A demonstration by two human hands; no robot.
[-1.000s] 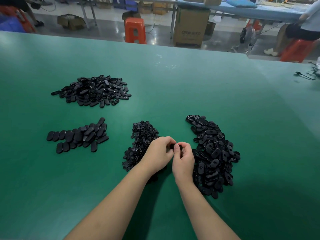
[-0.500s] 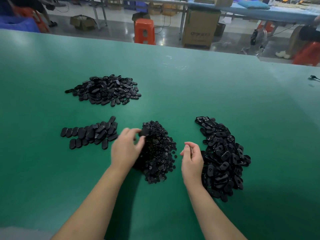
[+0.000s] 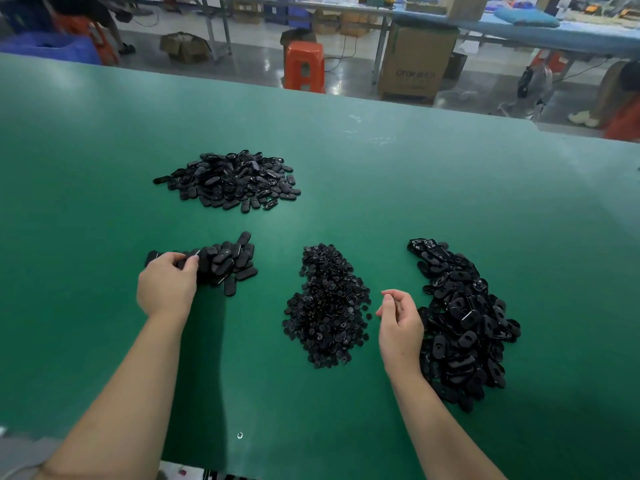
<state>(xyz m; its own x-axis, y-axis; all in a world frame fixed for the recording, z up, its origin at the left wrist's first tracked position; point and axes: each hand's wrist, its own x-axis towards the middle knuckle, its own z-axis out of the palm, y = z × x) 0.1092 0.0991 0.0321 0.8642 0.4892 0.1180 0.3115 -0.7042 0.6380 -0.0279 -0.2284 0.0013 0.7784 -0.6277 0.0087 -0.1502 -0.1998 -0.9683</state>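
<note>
- The left hand [image 3: 166,289] is held over the left end of the near-left bunch of matte black oval caps [image 3: 230,263]. The bunch is laid out in a loose row on the green table mat [image 3: 381,188].
- A single black oval plastic cap [image 3: 183,263] is pinched between the thumb and curled fingers of that hand, right at the bunch. Black on black there, so how much of it is covered can't really be made out.
- The right hand [image 3: 400,323] is held just above the mat with nothing in it. Its fingers are loosely curled and the thumb is kept apart from them.
- That hand is wedged between two heaps. The middle heap of tiny round black plastic bits [image 3: 325,306] is just to its left, and the big right-hand heap of glossy black plastic shells with holes [image 3: 464,327] is up against its right side.
- A fourth heap of black oval parts [image 3: 228,181] is found further back on the left, well apart from both hands.
- Past the far edge of the mat, an orange plastic stool [image 3: 304,65] and a brown cardboard box [image 3: 417,60] can be seen on the shiny floor.
</note>
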